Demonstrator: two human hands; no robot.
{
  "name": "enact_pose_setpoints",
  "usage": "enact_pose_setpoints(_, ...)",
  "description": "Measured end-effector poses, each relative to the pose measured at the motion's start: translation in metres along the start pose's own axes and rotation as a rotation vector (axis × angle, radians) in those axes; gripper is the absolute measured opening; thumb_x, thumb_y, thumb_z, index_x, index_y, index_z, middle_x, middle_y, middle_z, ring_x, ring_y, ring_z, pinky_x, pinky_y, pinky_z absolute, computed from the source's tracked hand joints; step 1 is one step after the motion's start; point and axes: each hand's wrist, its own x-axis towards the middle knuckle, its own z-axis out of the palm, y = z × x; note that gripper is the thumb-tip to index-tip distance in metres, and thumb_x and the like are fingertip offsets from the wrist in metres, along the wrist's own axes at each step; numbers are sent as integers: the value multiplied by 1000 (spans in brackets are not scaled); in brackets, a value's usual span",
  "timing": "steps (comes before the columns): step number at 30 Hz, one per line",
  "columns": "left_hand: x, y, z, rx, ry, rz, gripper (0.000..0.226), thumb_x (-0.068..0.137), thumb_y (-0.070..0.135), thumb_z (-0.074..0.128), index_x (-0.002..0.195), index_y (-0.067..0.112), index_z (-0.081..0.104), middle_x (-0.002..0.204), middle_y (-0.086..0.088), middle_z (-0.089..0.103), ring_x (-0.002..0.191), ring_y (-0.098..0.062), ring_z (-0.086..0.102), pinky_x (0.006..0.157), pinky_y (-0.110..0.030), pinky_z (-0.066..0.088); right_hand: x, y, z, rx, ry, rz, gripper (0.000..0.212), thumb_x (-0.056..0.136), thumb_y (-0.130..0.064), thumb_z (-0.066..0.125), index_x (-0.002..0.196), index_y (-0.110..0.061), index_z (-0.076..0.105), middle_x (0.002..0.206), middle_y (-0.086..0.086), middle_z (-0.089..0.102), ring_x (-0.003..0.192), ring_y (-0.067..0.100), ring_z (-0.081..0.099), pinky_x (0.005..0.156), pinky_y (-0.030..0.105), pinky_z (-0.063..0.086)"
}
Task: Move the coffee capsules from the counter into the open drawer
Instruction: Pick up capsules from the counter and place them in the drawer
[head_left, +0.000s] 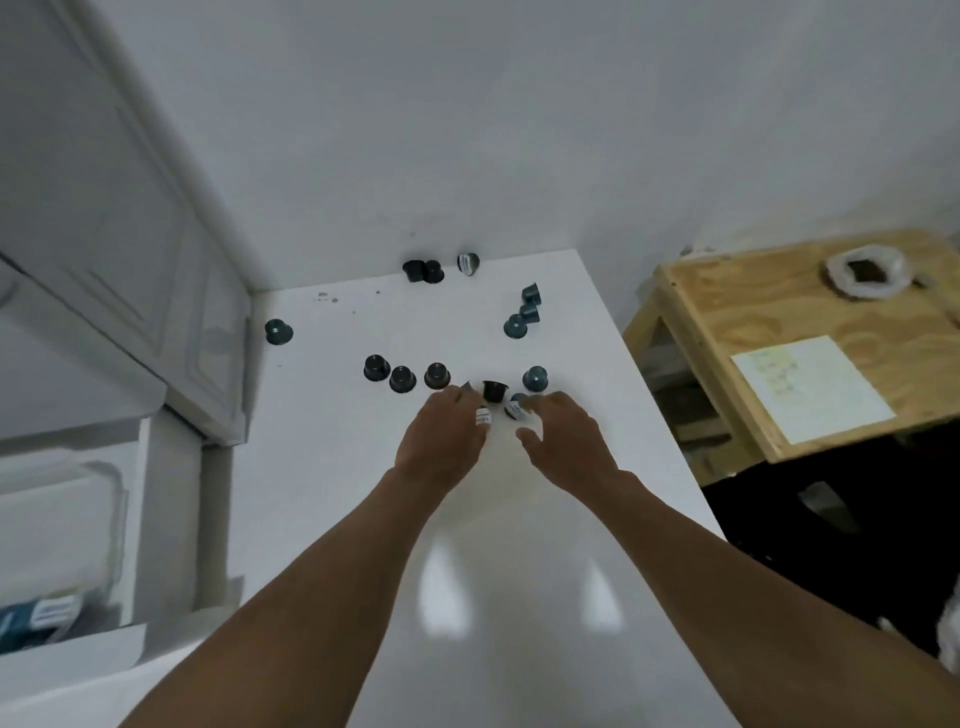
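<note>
Several dark coffee capsules lie scattered on the white counter (363, 493), among them a row of three (402, 379), a single one at the left (279, 331) and a cluster at the back right (529, 310). My left hand (444, 441) has its fingers curled and holds a capsule with a white label (483, 416) at the thumb. Just ahead of both hands sits a dark capsule (494, 391). My right hand (563, 434) hovers with fingers spread around another labelled capsule (516, 409), thumb apart from it. At the lower left is the open drawer (67, 525).
A white cabinet (130, 234) rises left of the counter, with a white wall behind. To the right stands a plywood table (779, 312) with a sheet of paper (810, 387) and a white bag (865, 273). A blue box (47, 616) lies in the drawer.
</note>
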Motion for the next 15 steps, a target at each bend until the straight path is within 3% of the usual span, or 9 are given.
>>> enact_pose_setpoints(4,18,-3,13,-43,-72,-113,28,94,24,51,118,11,56,120,-9,55,109,-26,52,91,-36,46,25,9,9,-9,-41,20,35,90,-21,55,125,-19,54,129,8,50,104,32,58,90,36,44)
enact_pose_setpoints(10,33,-5,36,-7,-79,-98,30,94,21,52,120,7,57,124,-10,54,113,-27,49,92,-31,39,51,24,23,18,-97,-14,27,93,-21,49,119,-19,56,126,10,46,95,36,58,79,33,41)
enact_pose_setpoints(15,41,-10,51,5,-22,-105,19,76,9,70,93,2,68,94,-15,64,85,-33,59,68,-33,48,64,29,31,63,-132,-52,23,96,-23,43,107,-13,61,120,10,43,86,31,56,73,27,38)
